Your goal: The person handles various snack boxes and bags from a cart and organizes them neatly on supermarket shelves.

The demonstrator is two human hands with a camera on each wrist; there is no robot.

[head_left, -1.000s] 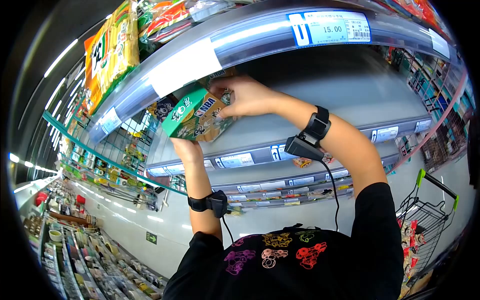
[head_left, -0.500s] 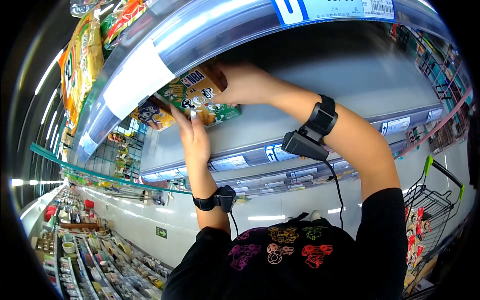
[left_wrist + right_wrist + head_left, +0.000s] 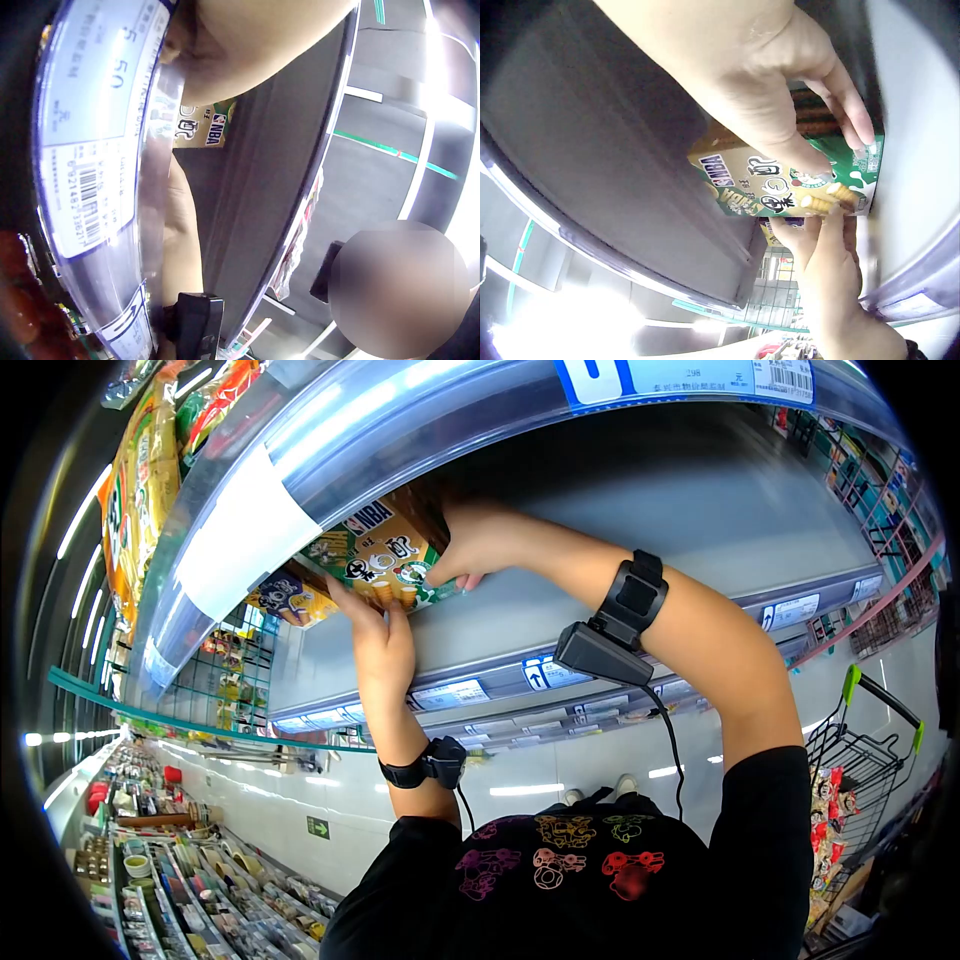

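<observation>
A green and tan NBA snack box (image 3: 375,555) stands upright on the grey shelf (image 3: 640,530), under the overhanging upper shelf edge. My right hand (image 3: 487,545) grips its right side, thumb on the printed front and fingers round the side, as the right wrist view also shows. At the lower left corner my left hand (image 3: 385,650) holds the box between the thumb on the front and fingers along the left side. A purple and yellow box (image 3: 290,598) stands just left of it. In the left wrist view a price label (image 3: 90,150) hides most of the hands' work.
The upper shelf's clear label rail (image 3: 400,430) curves close over both hands. Wire mesh (image 3: 225,670) bounds the shelf's left end. Bagged noodles (image 3: 145,510) hang above left. A shopping cart (image 3: 860,780) with red packs stands at the right.
The box has moved from tilted, with its green top showing, to upright beside the purple box, farther left under the upper shelf. My left hand went from beneath it to its lower left corner.
</observation>
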